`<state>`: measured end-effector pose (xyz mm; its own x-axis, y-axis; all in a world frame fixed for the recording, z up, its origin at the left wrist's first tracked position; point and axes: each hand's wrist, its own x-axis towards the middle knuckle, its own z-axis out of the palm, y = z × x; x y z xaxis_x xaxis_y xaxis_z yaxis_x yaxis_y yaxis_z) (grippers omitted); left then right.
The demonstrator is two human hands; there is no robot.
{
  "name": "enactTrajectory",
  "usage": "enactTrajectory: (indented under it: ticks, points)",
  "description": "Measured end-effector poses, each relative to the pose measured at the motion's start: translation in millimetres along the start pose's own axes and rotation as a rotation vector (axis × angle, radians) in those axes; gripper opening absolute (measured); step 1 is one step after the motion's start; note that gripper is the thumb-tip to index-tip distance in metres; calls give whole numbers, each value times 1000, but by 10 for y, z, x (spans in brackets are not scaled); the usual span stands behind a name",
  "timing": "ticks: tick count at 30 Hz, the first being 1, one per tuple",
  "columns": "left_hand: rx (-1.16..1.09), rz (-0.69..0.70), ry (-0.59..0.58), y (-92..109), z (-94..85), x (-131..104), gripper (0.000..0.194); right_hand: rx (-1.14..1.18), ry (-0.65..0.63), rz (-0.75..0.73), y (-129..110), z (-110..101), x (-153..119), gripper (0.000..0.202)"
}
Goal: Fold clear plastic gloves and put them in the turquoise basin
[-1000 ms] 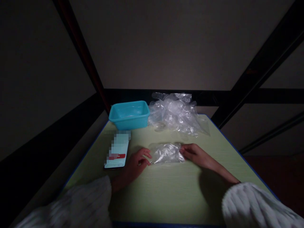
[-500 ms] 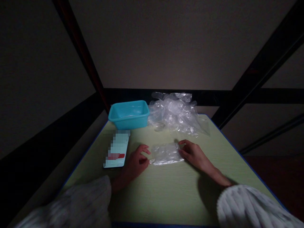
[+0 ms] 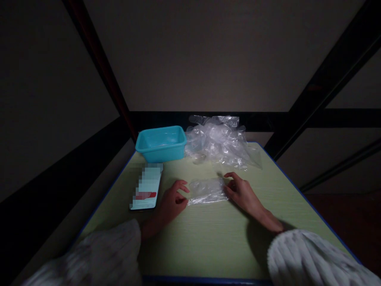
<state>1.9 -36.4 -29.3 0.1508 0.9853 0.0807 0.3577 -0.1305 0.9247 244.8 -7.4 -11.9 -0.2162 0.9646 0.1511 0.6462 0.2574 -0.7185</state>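
Between my hands a clear plastic glove (image 3: pixel 206 190), folded into a small flat rectangle, lies on the table. Its near edge is turned up in a shiny crease. My left hand (image 3: pixel 174 198) has the near left corner pinched at the thumb, with the index finger curved out above it. At the right end, my right hand (image 3: pixel 242 194) grips the edge near its thumb, its index finger reaching along the far corner. Behind them is a loose heap of clear plastic gloves (image 3: pixel 220 139), with glove fingers poking out at its edges.
A turquoise plastic basket (image 3: pixel 162 154) stands at the back left, with something clear inside. A phone (image 3: pixel 149 182) with a lit screen lies left of my left hand. The pale green table (image 3: pixel 205 242) has a blue edge and meets a wall at the back.
The glove's near edge has been turned up and away from me, so the rectangle looks narrower. Both hands have hardly moved.
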Motion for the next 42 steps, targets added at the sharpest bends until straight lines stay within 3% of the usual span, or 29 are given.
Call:
enactTrajectory:
  ticks: [17,21,27,33,42]
  points:
    - [13,6,10,35,-15,3,37,-129,63,-69,44,-1,-2,29]
    - [28,-13,5,51,-2,-7,40,-146,66,-152,17,-20,-20,22]
    - [43,-28,8,42,18,-8,41,-338,-145,-464,-67,14,-63,35]
    - [46,-32,5,58,13,-13,41,-550,-289,-414,2,114,-107,56]
    - [39,-38,15,80,-19,-17,35,-599,-287,-390,7,133,-111,59]
